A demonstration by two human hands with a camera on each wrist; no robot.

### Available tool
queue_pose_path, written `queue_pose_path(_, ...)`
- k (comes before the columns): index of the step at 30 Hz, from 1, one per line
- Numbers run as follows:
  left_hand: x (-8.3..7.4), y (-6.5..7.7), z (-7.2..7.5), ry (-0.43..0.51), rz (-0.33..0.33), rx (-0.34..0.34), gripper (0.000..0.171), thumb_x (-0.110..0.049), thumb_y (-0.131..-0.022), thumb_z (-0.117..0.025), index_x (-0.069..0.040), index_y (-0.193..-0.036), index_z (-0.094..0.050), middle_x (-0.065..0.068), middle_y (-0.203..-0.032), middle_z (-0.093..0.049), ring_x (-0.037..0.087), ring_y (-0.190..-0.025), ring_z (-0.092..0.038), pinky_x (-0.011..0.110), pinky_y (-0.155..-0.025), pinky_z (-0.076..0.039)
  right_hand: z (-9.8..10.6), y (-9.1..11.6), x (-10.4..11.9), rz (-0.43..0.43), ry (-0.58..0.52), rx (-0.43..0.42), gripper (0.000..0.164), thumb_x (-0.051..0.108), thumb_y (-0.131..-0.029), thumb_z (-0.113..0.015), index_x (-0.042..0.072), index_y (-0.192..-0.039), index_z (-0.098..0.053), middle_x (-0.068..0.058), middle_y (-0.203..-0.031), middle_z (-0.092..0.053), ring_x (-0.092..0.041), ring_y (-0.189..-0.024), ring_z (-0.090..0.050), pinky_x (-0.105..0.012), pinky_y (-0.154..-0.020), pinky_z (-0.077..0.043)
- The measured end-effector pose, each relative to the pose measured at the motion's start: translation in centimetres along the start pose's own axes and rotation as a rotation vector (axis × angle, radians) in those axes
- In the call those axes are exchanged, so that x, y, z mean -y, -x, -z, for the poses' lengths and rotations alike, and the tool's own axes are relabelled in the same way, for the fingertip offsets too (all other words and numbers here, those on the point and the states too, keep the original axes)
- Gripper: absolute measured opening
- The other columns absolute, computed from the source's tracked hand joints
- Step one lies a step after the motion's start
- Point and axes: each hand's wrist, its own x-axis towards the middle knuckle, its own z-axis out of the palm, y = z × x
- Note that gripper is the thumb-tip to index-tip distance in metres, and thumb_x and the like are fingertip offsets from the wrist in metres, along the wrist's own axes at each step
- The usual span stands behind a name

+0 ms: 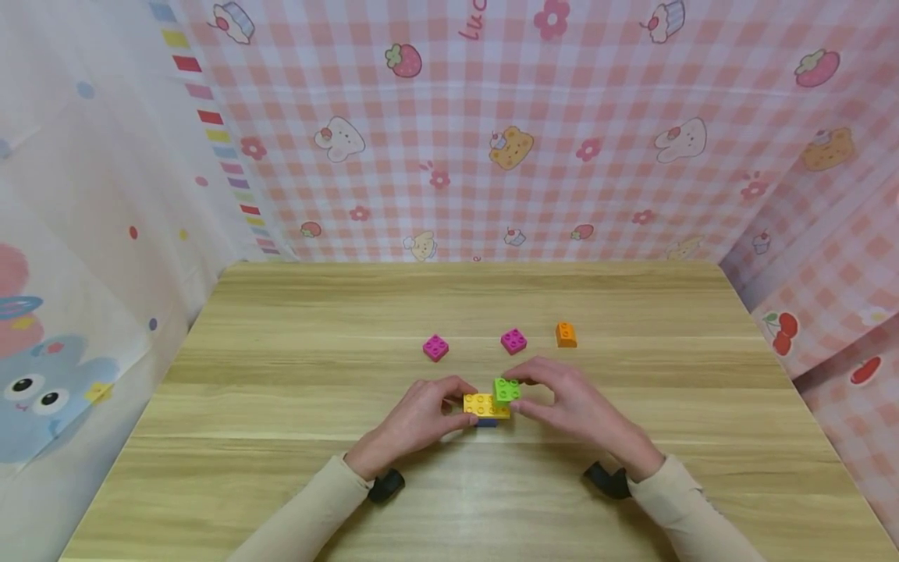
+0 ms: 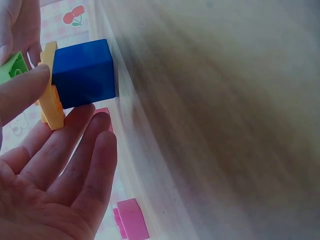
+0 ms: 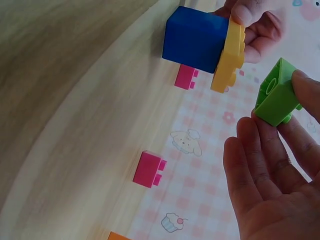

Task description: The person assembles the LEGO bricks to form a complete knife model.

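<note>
A yellow brick lies across the top of a blue block, studs up, its right end jutting past the block. My left hand pinches the yellow brick at its left end between thumb and fingers. A square green brick is pinched between thumb and fingertips of my right hand. In the right wrist view a gap shows between the green brick's hollow underside and the yellow studs. From the head view, the green brick overlaps the yellow brick's right end.
Beyond the hands on the wooden table lie two magenta bricks, one left and one right. Farther right stands an orange brick with a rounded side. A pink checked cloth hangs behind the table's back edge.
</note>
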Motion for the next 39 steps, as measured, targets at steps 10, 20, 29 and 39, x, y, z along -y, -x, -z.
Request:
queue_pose_path(10,0.0,0.0,0.0,-0.012,-0.012,-0.002,0.030,-0.020,-0.093,-0.080,-0.008,-0.119,-0.071,0.005,-0.113,-0.076,0.017,-0.102,-0.070,0.029,-0.087,-0.058,-0.6,-0.4,0.4,-0.003,-0.005,0.026,0.033,0.025,-0.094,-0.079,0.017,-0.125,-0.070,0.004,-0.122,-0.070,-0.018,-0.112,-0.066,-0.044,-0.097,-0.057)
queue_pose_path(20,0.0,0.0,0.0,-0.011,-0.016,-0.006,0.030,-0.018,-0.093,-0.080,-0.007,-0.119,-0.072,0.005,-0.112,-0.076,0.017,-0.101,-0.070,0.028,-0.086,-0.058,-1.2,-0.6,0.6,0.010,-0.002,0.040,0.033,0.023,-0.095,-0.079,0.016,-0.125,-0.070,0.004,-0.121,-0.069,-0.018,-0.111,-0.066,-0.044,-0.096,-0.057)
queue_pose_path(29,0.0,0.0,0.0,-0.018,-0.030,-0.013,0.029,-0.017,-0.092,-0.081,-0.008,-0.118,-0.072,0.004,-0.111,-0.076,0.016,-0.101,-0.071,0.031,-0.088,-0.058,-1.7,-0.8,0.6,0.030,0.003,0.045,0.035,0.024,-0.093,-0.081,0.017,-0.125,-0.070,0.006,-0.118,-0.069,-0.018,-0.107,-0.066,-0.045,-0.093,-0.058)
queue_pose_path(39,0.1,0.0,0.0,-0.015,-0.041,-0.016,0.030,-0.016,-0.091,-0.082,-0.005,-0.117,-0.072,0.006,-0.111,-0.077,0.019,-0.101,-0.072,0.032,-0.086,-0.059,-2.1,-1.0,0.5,0.020,0.012,0.059,0.034,0.025,-0.093,-0.080,0.018,-0.125,-0.070,0.007,-0.118,-0.069,-0.012,-0.105,-0.064,-0.043,-0.093,-0.057)
